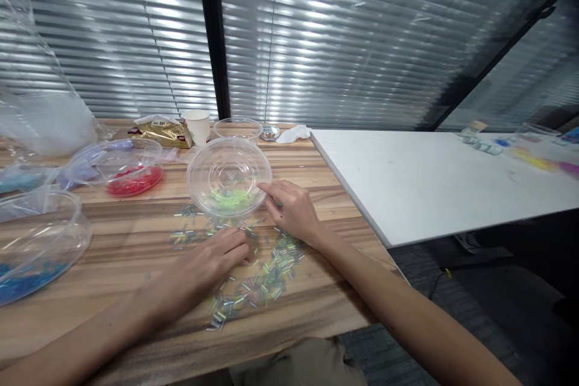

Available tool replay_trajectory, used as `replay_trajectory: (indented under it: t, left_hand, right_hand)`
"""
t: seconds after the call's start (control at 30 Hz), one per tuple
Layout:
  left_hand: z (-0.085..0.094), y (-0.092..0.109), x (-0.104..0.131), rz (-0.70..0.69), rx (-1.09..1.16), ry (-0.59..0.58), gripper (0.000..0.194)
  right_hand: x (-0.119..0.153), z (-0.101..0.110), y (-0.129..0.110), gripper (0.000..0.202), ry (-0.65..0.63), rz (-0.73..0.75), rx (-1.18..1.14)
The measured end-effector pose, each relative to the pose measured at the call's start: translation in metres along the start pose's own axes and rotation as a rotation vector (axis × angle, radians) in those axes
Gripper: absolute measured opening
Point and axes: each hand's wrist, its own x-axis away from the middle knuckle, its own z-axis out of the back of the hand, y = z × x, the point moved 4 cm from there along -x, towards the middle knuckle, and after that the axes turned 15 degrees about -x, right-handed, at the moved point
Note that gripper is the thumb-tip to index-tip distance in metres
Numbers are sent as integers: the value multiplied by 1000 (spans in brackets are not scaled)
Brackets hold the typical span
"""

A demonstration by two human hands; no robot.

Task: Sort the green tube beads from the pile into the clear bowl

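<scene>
A clear round plastic bowl [246, 160] leans toward me, with yellow-green tube beads [231, 199] gathered along its lower side. My right hand [292, 208] grips its right rim, index finger laid on the edge and thumb below. Just in front of the bowl, my left hand [226, 249] rests low over the table, fingers curled and pressed together. Whatever its fingertips hold, if anything, is hidden. Loose pale green and clear tube beads [275, 268] lie scattered around both hands.
On the wooden table [131, 235] stand a container of red beads [136, 181] and a tub of blue beads [34, 280]. Behind are a gold packet [163, 134], a paper cup [197, 126] and a crumpled tissue [294, 134]. A white table [407, 181] adjoins at right.
</scene>
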Motion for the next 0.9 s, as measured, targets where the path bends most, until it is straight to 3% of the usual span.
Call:
replay_trajectory:
  t: [0.4, 0.9]
  left_hand:
    - [18, -9, 6, -36, -268, 334, 19]
    - [21, -14, 6, 13, -414, 345, 19]
  right_hand:
    - [-1, 0, -3, 29, -12, 2, 11]
    - [0, -2, -3, 31, -59, 13, -23]
